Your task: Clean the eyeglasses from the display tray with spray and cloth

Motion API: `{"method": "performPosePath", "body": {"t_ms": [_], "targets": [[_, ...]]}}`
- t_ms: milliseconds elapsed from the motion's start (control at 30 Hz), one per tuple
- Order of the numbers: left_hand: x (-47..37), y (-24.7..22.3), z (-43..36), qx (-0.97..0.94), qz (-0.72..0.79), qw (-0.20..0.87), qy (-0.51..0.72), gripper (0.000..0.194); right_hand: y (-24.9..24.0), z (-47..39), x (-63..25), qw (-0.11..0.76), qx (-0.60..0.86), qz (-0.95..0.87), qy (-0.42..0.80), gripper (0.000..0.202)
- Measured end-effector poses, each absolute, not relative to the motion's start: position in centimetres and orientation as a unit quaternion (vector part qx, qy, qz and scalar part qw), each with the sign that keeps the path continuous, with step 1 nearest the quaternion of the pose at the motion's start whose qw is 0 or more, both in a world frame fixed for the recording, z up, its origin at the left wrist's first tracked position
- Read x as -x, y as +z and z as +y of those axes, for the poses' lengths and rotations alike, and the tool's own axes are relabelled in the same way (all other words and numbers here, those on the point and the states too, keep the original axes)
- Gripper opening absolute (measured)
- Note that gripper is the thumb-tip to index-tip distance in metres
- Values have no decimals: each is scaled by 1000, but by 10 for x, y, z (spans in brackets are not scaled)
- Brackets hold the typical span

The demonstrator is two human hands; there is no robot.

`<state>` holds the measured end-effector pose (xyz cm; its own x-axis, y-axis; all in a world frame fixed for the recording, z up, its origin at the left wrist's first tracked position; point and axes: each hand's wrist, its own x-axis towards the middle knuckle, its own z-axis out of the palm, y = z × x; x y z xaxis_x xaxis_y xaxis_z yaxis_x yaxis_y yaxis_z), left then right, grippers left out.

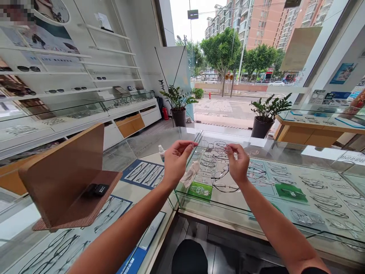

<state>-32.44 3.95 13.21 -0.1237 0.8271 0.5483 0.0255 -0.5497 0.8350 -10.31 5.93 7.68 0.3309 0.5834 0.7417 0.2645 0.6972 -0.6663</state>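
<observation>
Both my hands are raised over the glass display counter. My left hand [179, 158] pinches one end of thin, nearly clear eyeglasses [209, 144], and the fingers of my right hand [237, 160] are closed at their other end. The frame's outline is hard to tell from the glasses behind it. Below my left hand, a crumpled pale cloth [191, 174] lies on the counter beside a green packet [200, 191]. Dark-rimmed glasses [221, 174] and a thin-rimmed pair [226, 187] lie below and between my hands.
At the left, a brown stand [68, 179] holds a small black device [99, 189]. A white spray bottle [161, 152] stands beyond my left forearm. Rows of glasses [313, 182] fill the counter at the right. A black stool [189, 257] is below; potted plants [178, 114] stand near the window.
</observation>
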Motion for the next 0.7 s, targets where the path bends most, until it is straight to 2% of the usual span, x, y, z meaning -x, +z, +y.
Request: {"method": "performPosePath", "body": {"t_ms": [167, 333, 433, 600, 700], "targets": [[321, 190, 31, -613, 305, 178, 707, 26, 154, 51, 99, 739, 310, -595, 59, 17], [321, 232, 25, -623, 216, 55, 750, 15, 229, 27, 85, 734, 253, -630, 23, 13], [326, 230, 17, -627, 216, 28, 747, 13, 238, 14, 82, 718, 258, -645, 44, 12], [341, 214, 22, -646, 233, 9, 727, 14, 222, 16, 88, 702, 273, -656, 34, 12], [351, 212, 34, -662, 237, -50, 710, 16, 216, 22, 90, 692, 282, -664, 11, 10]]}}
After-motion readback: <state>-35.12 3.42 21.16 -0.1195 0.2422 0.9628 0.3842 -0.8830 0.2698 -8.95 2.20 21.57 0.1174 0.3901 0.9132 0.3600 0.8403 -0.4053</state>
